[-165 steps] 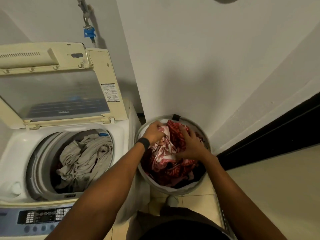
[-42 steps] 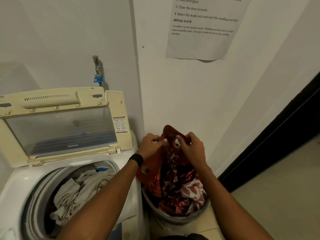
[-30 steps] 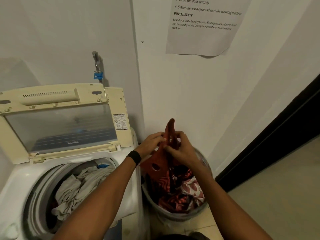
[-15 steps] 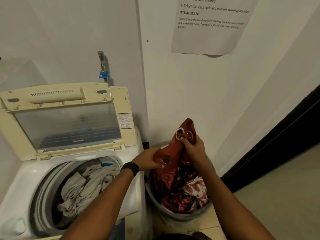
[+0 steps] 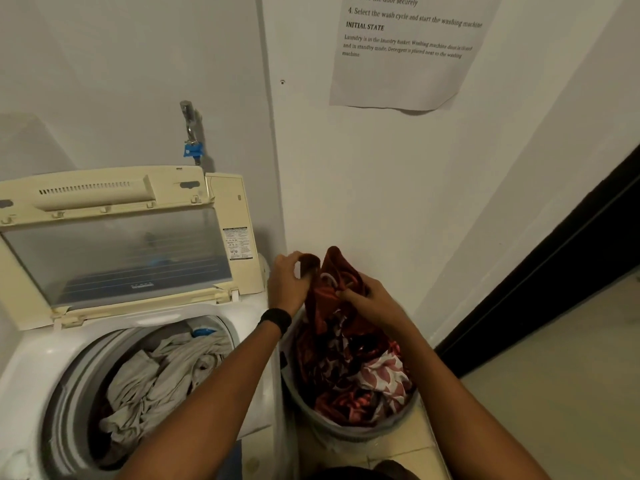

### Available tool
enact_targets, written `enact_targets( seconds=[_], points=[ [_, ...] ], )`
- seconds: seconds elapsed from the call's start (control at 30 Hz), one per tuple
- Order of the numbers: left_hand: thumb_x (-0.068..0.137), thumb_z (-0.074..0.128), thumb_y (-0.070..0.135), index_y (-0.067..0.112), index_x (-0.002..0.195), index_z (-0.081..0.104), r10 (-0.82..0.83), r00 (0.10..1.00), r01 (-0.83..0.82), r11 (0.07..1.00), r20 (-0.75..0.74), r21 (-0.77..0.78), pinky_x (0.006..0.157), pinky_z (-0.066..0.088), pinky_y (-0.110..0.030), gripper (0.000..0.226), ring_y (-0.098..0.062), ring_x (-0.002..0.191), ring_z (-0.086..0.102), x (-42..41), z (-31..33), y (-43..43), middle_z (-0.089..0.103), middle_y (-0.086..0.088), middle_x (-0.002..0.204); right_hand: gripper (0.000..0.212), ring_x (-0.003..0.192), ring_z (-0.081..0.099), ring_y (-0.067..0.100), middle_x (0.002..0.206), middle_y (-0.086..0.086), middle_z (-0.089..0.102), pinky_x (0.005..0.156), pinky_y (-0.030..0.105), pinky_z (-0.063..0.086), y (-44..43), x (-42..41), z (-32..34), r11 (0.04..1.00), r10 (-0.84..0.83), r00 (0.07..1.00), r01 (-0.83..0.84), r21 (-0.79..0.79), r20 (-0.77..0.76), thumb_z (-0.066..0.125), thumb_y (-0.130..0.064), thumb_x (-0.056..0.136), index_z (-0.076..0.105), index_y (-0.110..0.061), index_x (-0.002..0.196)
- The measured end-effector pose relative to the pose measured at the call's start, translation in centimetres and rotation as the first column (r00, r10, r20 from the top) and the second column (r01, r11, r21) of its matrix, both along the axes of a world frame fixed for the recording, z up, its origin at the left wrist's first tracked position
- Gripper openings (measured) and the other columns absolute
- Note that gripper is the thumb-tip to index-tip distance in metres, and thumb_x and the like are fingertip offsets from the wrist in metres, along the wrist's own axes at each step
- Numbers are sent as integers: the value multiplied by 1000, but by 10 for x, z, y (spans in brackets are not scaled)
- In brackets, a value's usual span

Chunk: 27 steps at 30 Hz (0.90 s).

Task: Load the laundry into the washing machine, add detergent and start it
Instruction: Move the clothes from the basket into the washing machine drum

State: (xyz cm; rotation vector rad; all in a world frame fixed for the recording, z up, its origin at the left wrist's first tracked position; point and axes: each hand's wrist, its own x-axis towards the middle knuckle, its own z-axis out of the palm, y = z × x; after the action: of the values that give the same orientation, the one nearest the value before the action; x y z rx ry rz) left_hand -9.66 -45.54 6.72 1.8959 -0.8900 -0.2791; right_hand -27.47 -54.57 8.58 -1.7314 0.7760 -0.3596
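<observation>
Both hands are raised over the laundry basket (image 5: 346, 433), w/ a dark red cloth (image 5: 337, 263) bunched between them. The left hand (image 5: 289, 282) curls round a fold at the cloth's top edge. The right hand (image 5: 367, 299) pinches the fabric just beside it, near a pale ring set in the material (an eyelet, by the look). The rest of the cloth hangs down into the basket, onto a heap of red-and-white patterned laundry (image 5: 381, 379). The basket stands on the tiled floor (image 5: 554, 393), touching or nearly touching the right side of the washing machine (image 5: 38, 355).

The machine's lid (image 5: 114, 251) is propped up toward the wall, and grey laundry (image 5: 162, 379) fills the drum approx. to the rim. There is a black wristband (image 5: 277, 320) on the left wrist. Behind the machine is a wall tap (image 5: 188, 133) w/ a blue fitting. A printed paper sheet (image 5: 398, 77) hangs on the wall above the basket.
</observation>
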Motion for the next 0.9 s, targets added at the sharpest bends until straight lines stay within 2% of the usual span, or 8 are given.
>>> enact_targets(
  seconds=[0.13,0.27,0.37,0.43,0.5,0.57,0.77,0.9],
  points=[
    [93,74,33,11,108,47,149,862,-153,988,-485,32,74,57,-45,38,-25,82,62,-20,-1,-5,58,-8,93,26,91,73,8,104,-2,75,81,26,61,8,4,-7,997,-23,1000,24,-78,8,68,-36,97,65,-25,120],
    [95,57,44,13,115,52,54,681,-66,998,-730,12,83,58,-43,37,-30,96,66,-26,3,-1,64,-19,110,22,80,70,6,92,-3,71,70,23,58,16,7,-12,980,2,1000,-8,-197,-31,67,-37,97,62,-22,111],
    [86,65,65,18,122,55,-61,750,95,995,-659,15,90,58,-38,60,-28,109,66,-25,13,4,66,-10,119,32,83,68,-6,100,-12,69,69,11,53,20,9,-9,977,83,995,-92,-191,-56,65,-41,98,59,-23,124],
    [86,76,54,18,128,53,-112,822,160,986,-558,37,85,53,-23,61,-19,114,62,-20,14,6,63,0,125,43,97,68,-1,116,-9,66,78,14,56,18,10,-11,977,134,990,-140,-163,-50,66,-44,97,56,-25,134],
    [84,81,47,19,129,53,-137,834,182,983,-535,31,94,54,-29,61,-18,117,62,-12,13,8,63,0,128,39,103,66,12,123,0,56,83,22,59,13,10,-16,971,156,984,-170,-168,-91,67,-36,96,57,-24,132],
    [86,81,40,21,124,56,-156,832,184,983,-532,0,99,57,-37,49,-20,117,65,-8,10,10,67,-3,126,32,98,65,18,119,2,53,77,23,60,9,9,-17,977,51,992,-73,-198,-116,66,-32,97,59,-21,126],
    [103,60,21,18,120,53,-56,901,57,998,-429,-12,68,60,-26,18,-28,87,74,-10,16,9,74,-12,98,36,81,64,-1,93,-20,61,64,19,55,20,18,-9,905,-361,932,361,-224,44,76,-40,90,55,-27,116],
    [101,64,26,25,114,52,-25,875,29,1000,-484,1,86,63,-41,18,-28,100,73,-7,12,6,73,-13,109,32,77,63,1,93,-10,65,60,20,52,24,23,-8,828,-480,875,474,-301,58,74,-46,90,53,-27,103]
  ],
)
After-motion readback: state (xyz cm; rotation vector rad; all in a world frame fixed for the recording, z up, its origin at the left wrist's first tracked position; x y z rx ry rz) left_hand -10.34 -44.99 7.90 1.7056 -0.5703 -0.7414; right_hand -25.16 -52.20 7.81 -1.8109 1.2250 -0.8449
